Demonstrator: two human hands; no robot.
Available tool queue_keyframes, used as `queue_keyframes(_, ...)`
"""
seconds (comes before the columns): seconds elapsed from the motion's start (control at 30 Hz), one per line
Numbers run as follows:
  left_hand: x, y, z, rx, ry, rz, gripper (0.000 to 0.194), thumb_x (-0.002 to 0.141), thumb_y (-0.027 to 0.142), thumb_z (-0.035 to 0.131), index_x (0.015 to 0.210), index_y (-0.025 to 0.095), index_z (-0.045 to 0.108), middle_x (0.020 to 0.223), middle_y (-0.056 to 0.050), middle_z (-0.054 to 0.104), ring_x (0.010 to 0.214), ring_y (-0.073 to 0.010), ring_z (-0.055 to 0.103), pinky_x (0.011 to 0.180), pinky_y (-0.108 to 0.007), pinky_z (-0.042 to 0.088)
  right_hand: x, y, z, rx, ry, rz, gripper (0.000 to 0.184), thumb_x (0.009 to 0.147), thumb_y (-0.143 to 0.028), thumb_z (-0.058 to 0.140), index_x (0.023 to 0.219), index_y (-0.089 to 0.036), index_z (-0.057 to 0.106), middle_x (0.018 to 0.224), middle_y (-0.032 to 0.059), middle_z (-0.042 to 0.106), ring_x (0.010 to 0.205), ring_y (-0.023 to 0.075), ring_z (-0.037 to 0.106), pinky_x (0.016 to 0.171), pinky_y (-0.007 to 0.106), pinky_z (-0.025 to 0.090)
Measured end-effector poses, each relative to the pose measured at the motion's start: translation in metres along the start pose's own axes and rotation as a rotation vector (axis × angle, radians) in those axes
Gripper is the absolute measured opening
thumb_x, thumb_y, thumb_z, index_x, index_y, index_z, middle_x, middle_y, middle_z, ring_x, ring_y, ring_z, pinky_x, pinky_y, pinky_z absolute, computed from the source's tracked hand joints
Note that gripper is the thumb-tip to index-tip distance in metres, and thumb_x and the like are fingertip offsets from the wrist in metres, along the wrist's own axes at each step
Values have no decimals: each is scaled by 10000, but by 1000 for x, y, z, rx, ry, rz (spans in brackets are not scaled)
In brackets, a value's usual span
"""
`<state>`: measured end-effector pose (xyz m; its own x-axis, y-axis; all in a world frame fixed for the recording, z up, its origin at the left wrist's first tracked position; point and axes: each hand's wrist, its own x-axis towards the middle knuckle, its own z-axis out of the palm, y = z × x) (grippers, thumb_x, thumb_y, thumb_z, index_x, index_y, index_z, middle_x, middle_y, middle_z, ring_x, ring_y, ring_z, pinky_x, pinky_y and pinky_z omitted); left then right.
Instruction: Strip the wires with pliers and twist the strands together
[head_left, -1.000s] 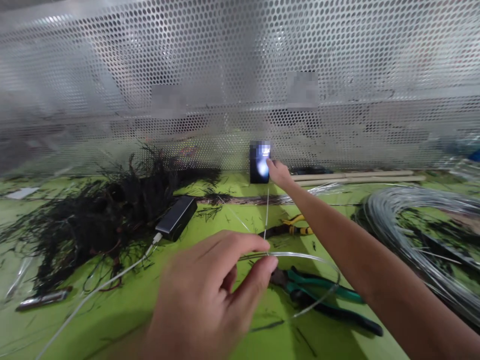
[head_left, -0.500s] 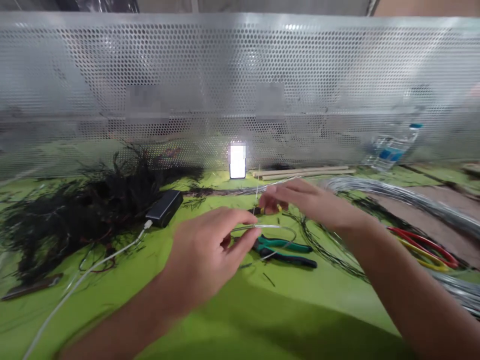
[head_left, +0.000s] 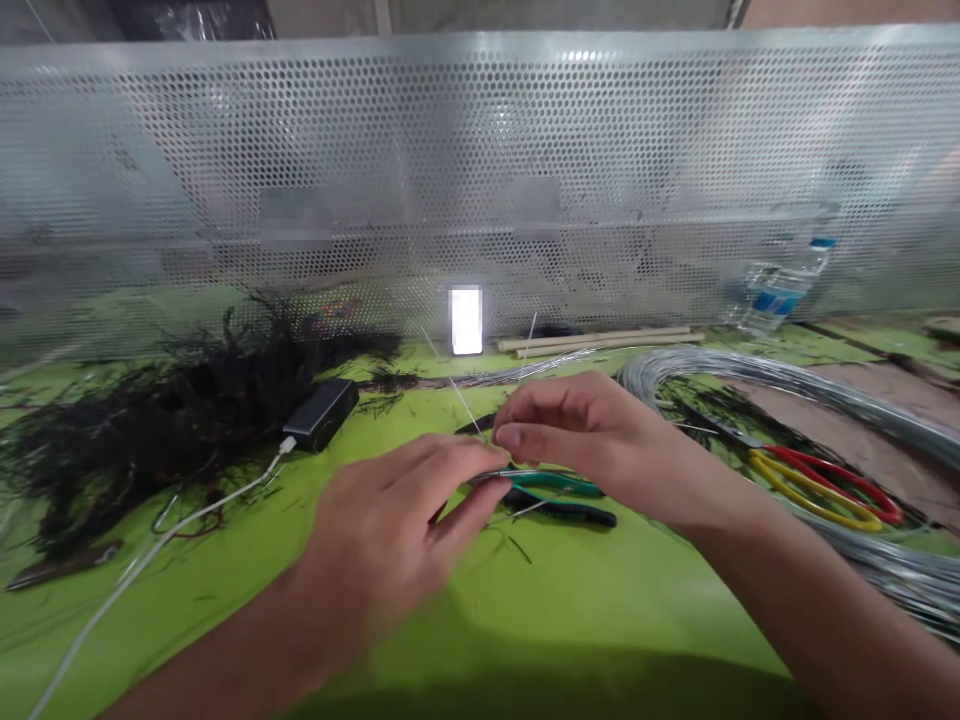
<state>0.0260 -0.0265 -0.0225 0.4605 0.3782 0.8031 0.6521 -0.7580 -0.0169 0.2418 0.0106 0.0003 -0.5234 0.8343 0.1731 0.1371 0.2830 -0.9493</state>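
My left hand [head_left: 405, 510] pinches a bent silvery wire [head_left: 536, 502] between thumb and forefinger, just above the table. Close against it, my right hand [head_left: 585, 430] is curled with thumb and fingertips together at the same wire; the exact point of contact is hidden. A thin straight length of wire [head_left: 461, 400] slants up and left from the fingertips, and another thin strand [head_left: 529, 345] rises behind my right hand. Under the hands lie pliers [head_left: 574, 513] with green and black handles, their jaws partly covered.
Scissors [head_left: 825, 488] with red and yellow handles and a coil of wire [head_left: 750, 368] lie right. A dark box [head_left: 322, 415] with a white cable [head_left: 157, 560] and a black fibrous heap [head_left: 172, 410] are left. A lit phone [head_left: 466, 325], wooden sticks [head_left: 600, 342] and a water bottle [head_left: 787, 292] stand or lie behind.
My right hand has come down and toward my left hand, its fingers now near the left fingertips. The wire loop has turned, and a long strand now slants up and left.
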Motion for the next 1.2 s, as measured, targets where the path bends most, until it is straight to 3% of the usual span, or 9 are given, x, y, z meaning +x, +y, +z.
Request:
queue_keyframes(0.3,6,1,-6,-169,-35,-224,100,1040,383,689,979,306,708,630,127,667,438,-41,525,446,-200,406,-9,-3,7,9,38,-18,225,966,-375,717,836,-192,701,740,-16,580,657,126,453,564,297,336)
queue_keyframes(0.57,9,8,-9,-171,-49,-277,98,1012,371,710,926,325,714,536,131,578,382,-45,442,424,-199,401,-10,0,14,147,83,-96,190,928,-278,750,770,-207,671,718,-23,580,636,119,453,550,285,349)
queue_keyframes(0.73,5,9,-8,-165,-40,-306,114,1026,415,692,969,316,693,502,124,535,378,-52,448,399,-210,377,-6,1,20,211,107,-89,219,901,-285,757,729,-201,649,619,-42,508,550,101,402,482,277,288)
queue_keyframes(0.83,4,8,-7,-117,-33,-265,131,1046,425,668,972,320,693,552,119,604,401,-57,499,419,-217,417,-6,2,21,212,137,-93,203,885,-264,770,730,-194,659,627,-38,519,542,96,409,475,273,291)
queue_keyframes(1.0,4,7,-5,-115,-23,-186,52,1053,304,668,1002,295,671,967,91,818,590,-45,686,558,-185,556,-6,2,24,211,193,-131,213,898,-261,755,720,-190,660,624,-35,519,537,91,407,468,258,299)
queue_keyframes(1.13,3,4,-3,-129,-25,-195,49,1030,284,670,1069,305,692,893,94,799,504,-42,631,533,-193,570,-5,-1,24,232,204,-125,231,885,-253,769,698,-195,647,586,-45,503,507,83,381,440,251,267)
queue_keyframes(1.2,2,2,-2,-78,6,-152,94,1020,268,682,1101,312,701,915,87,805,552,-59,679,576,-199,609,-5,-2,23,245,189,-117,238,873,-239,776,682,-196,640,557,-57,484,484,75,357,425,249,240)
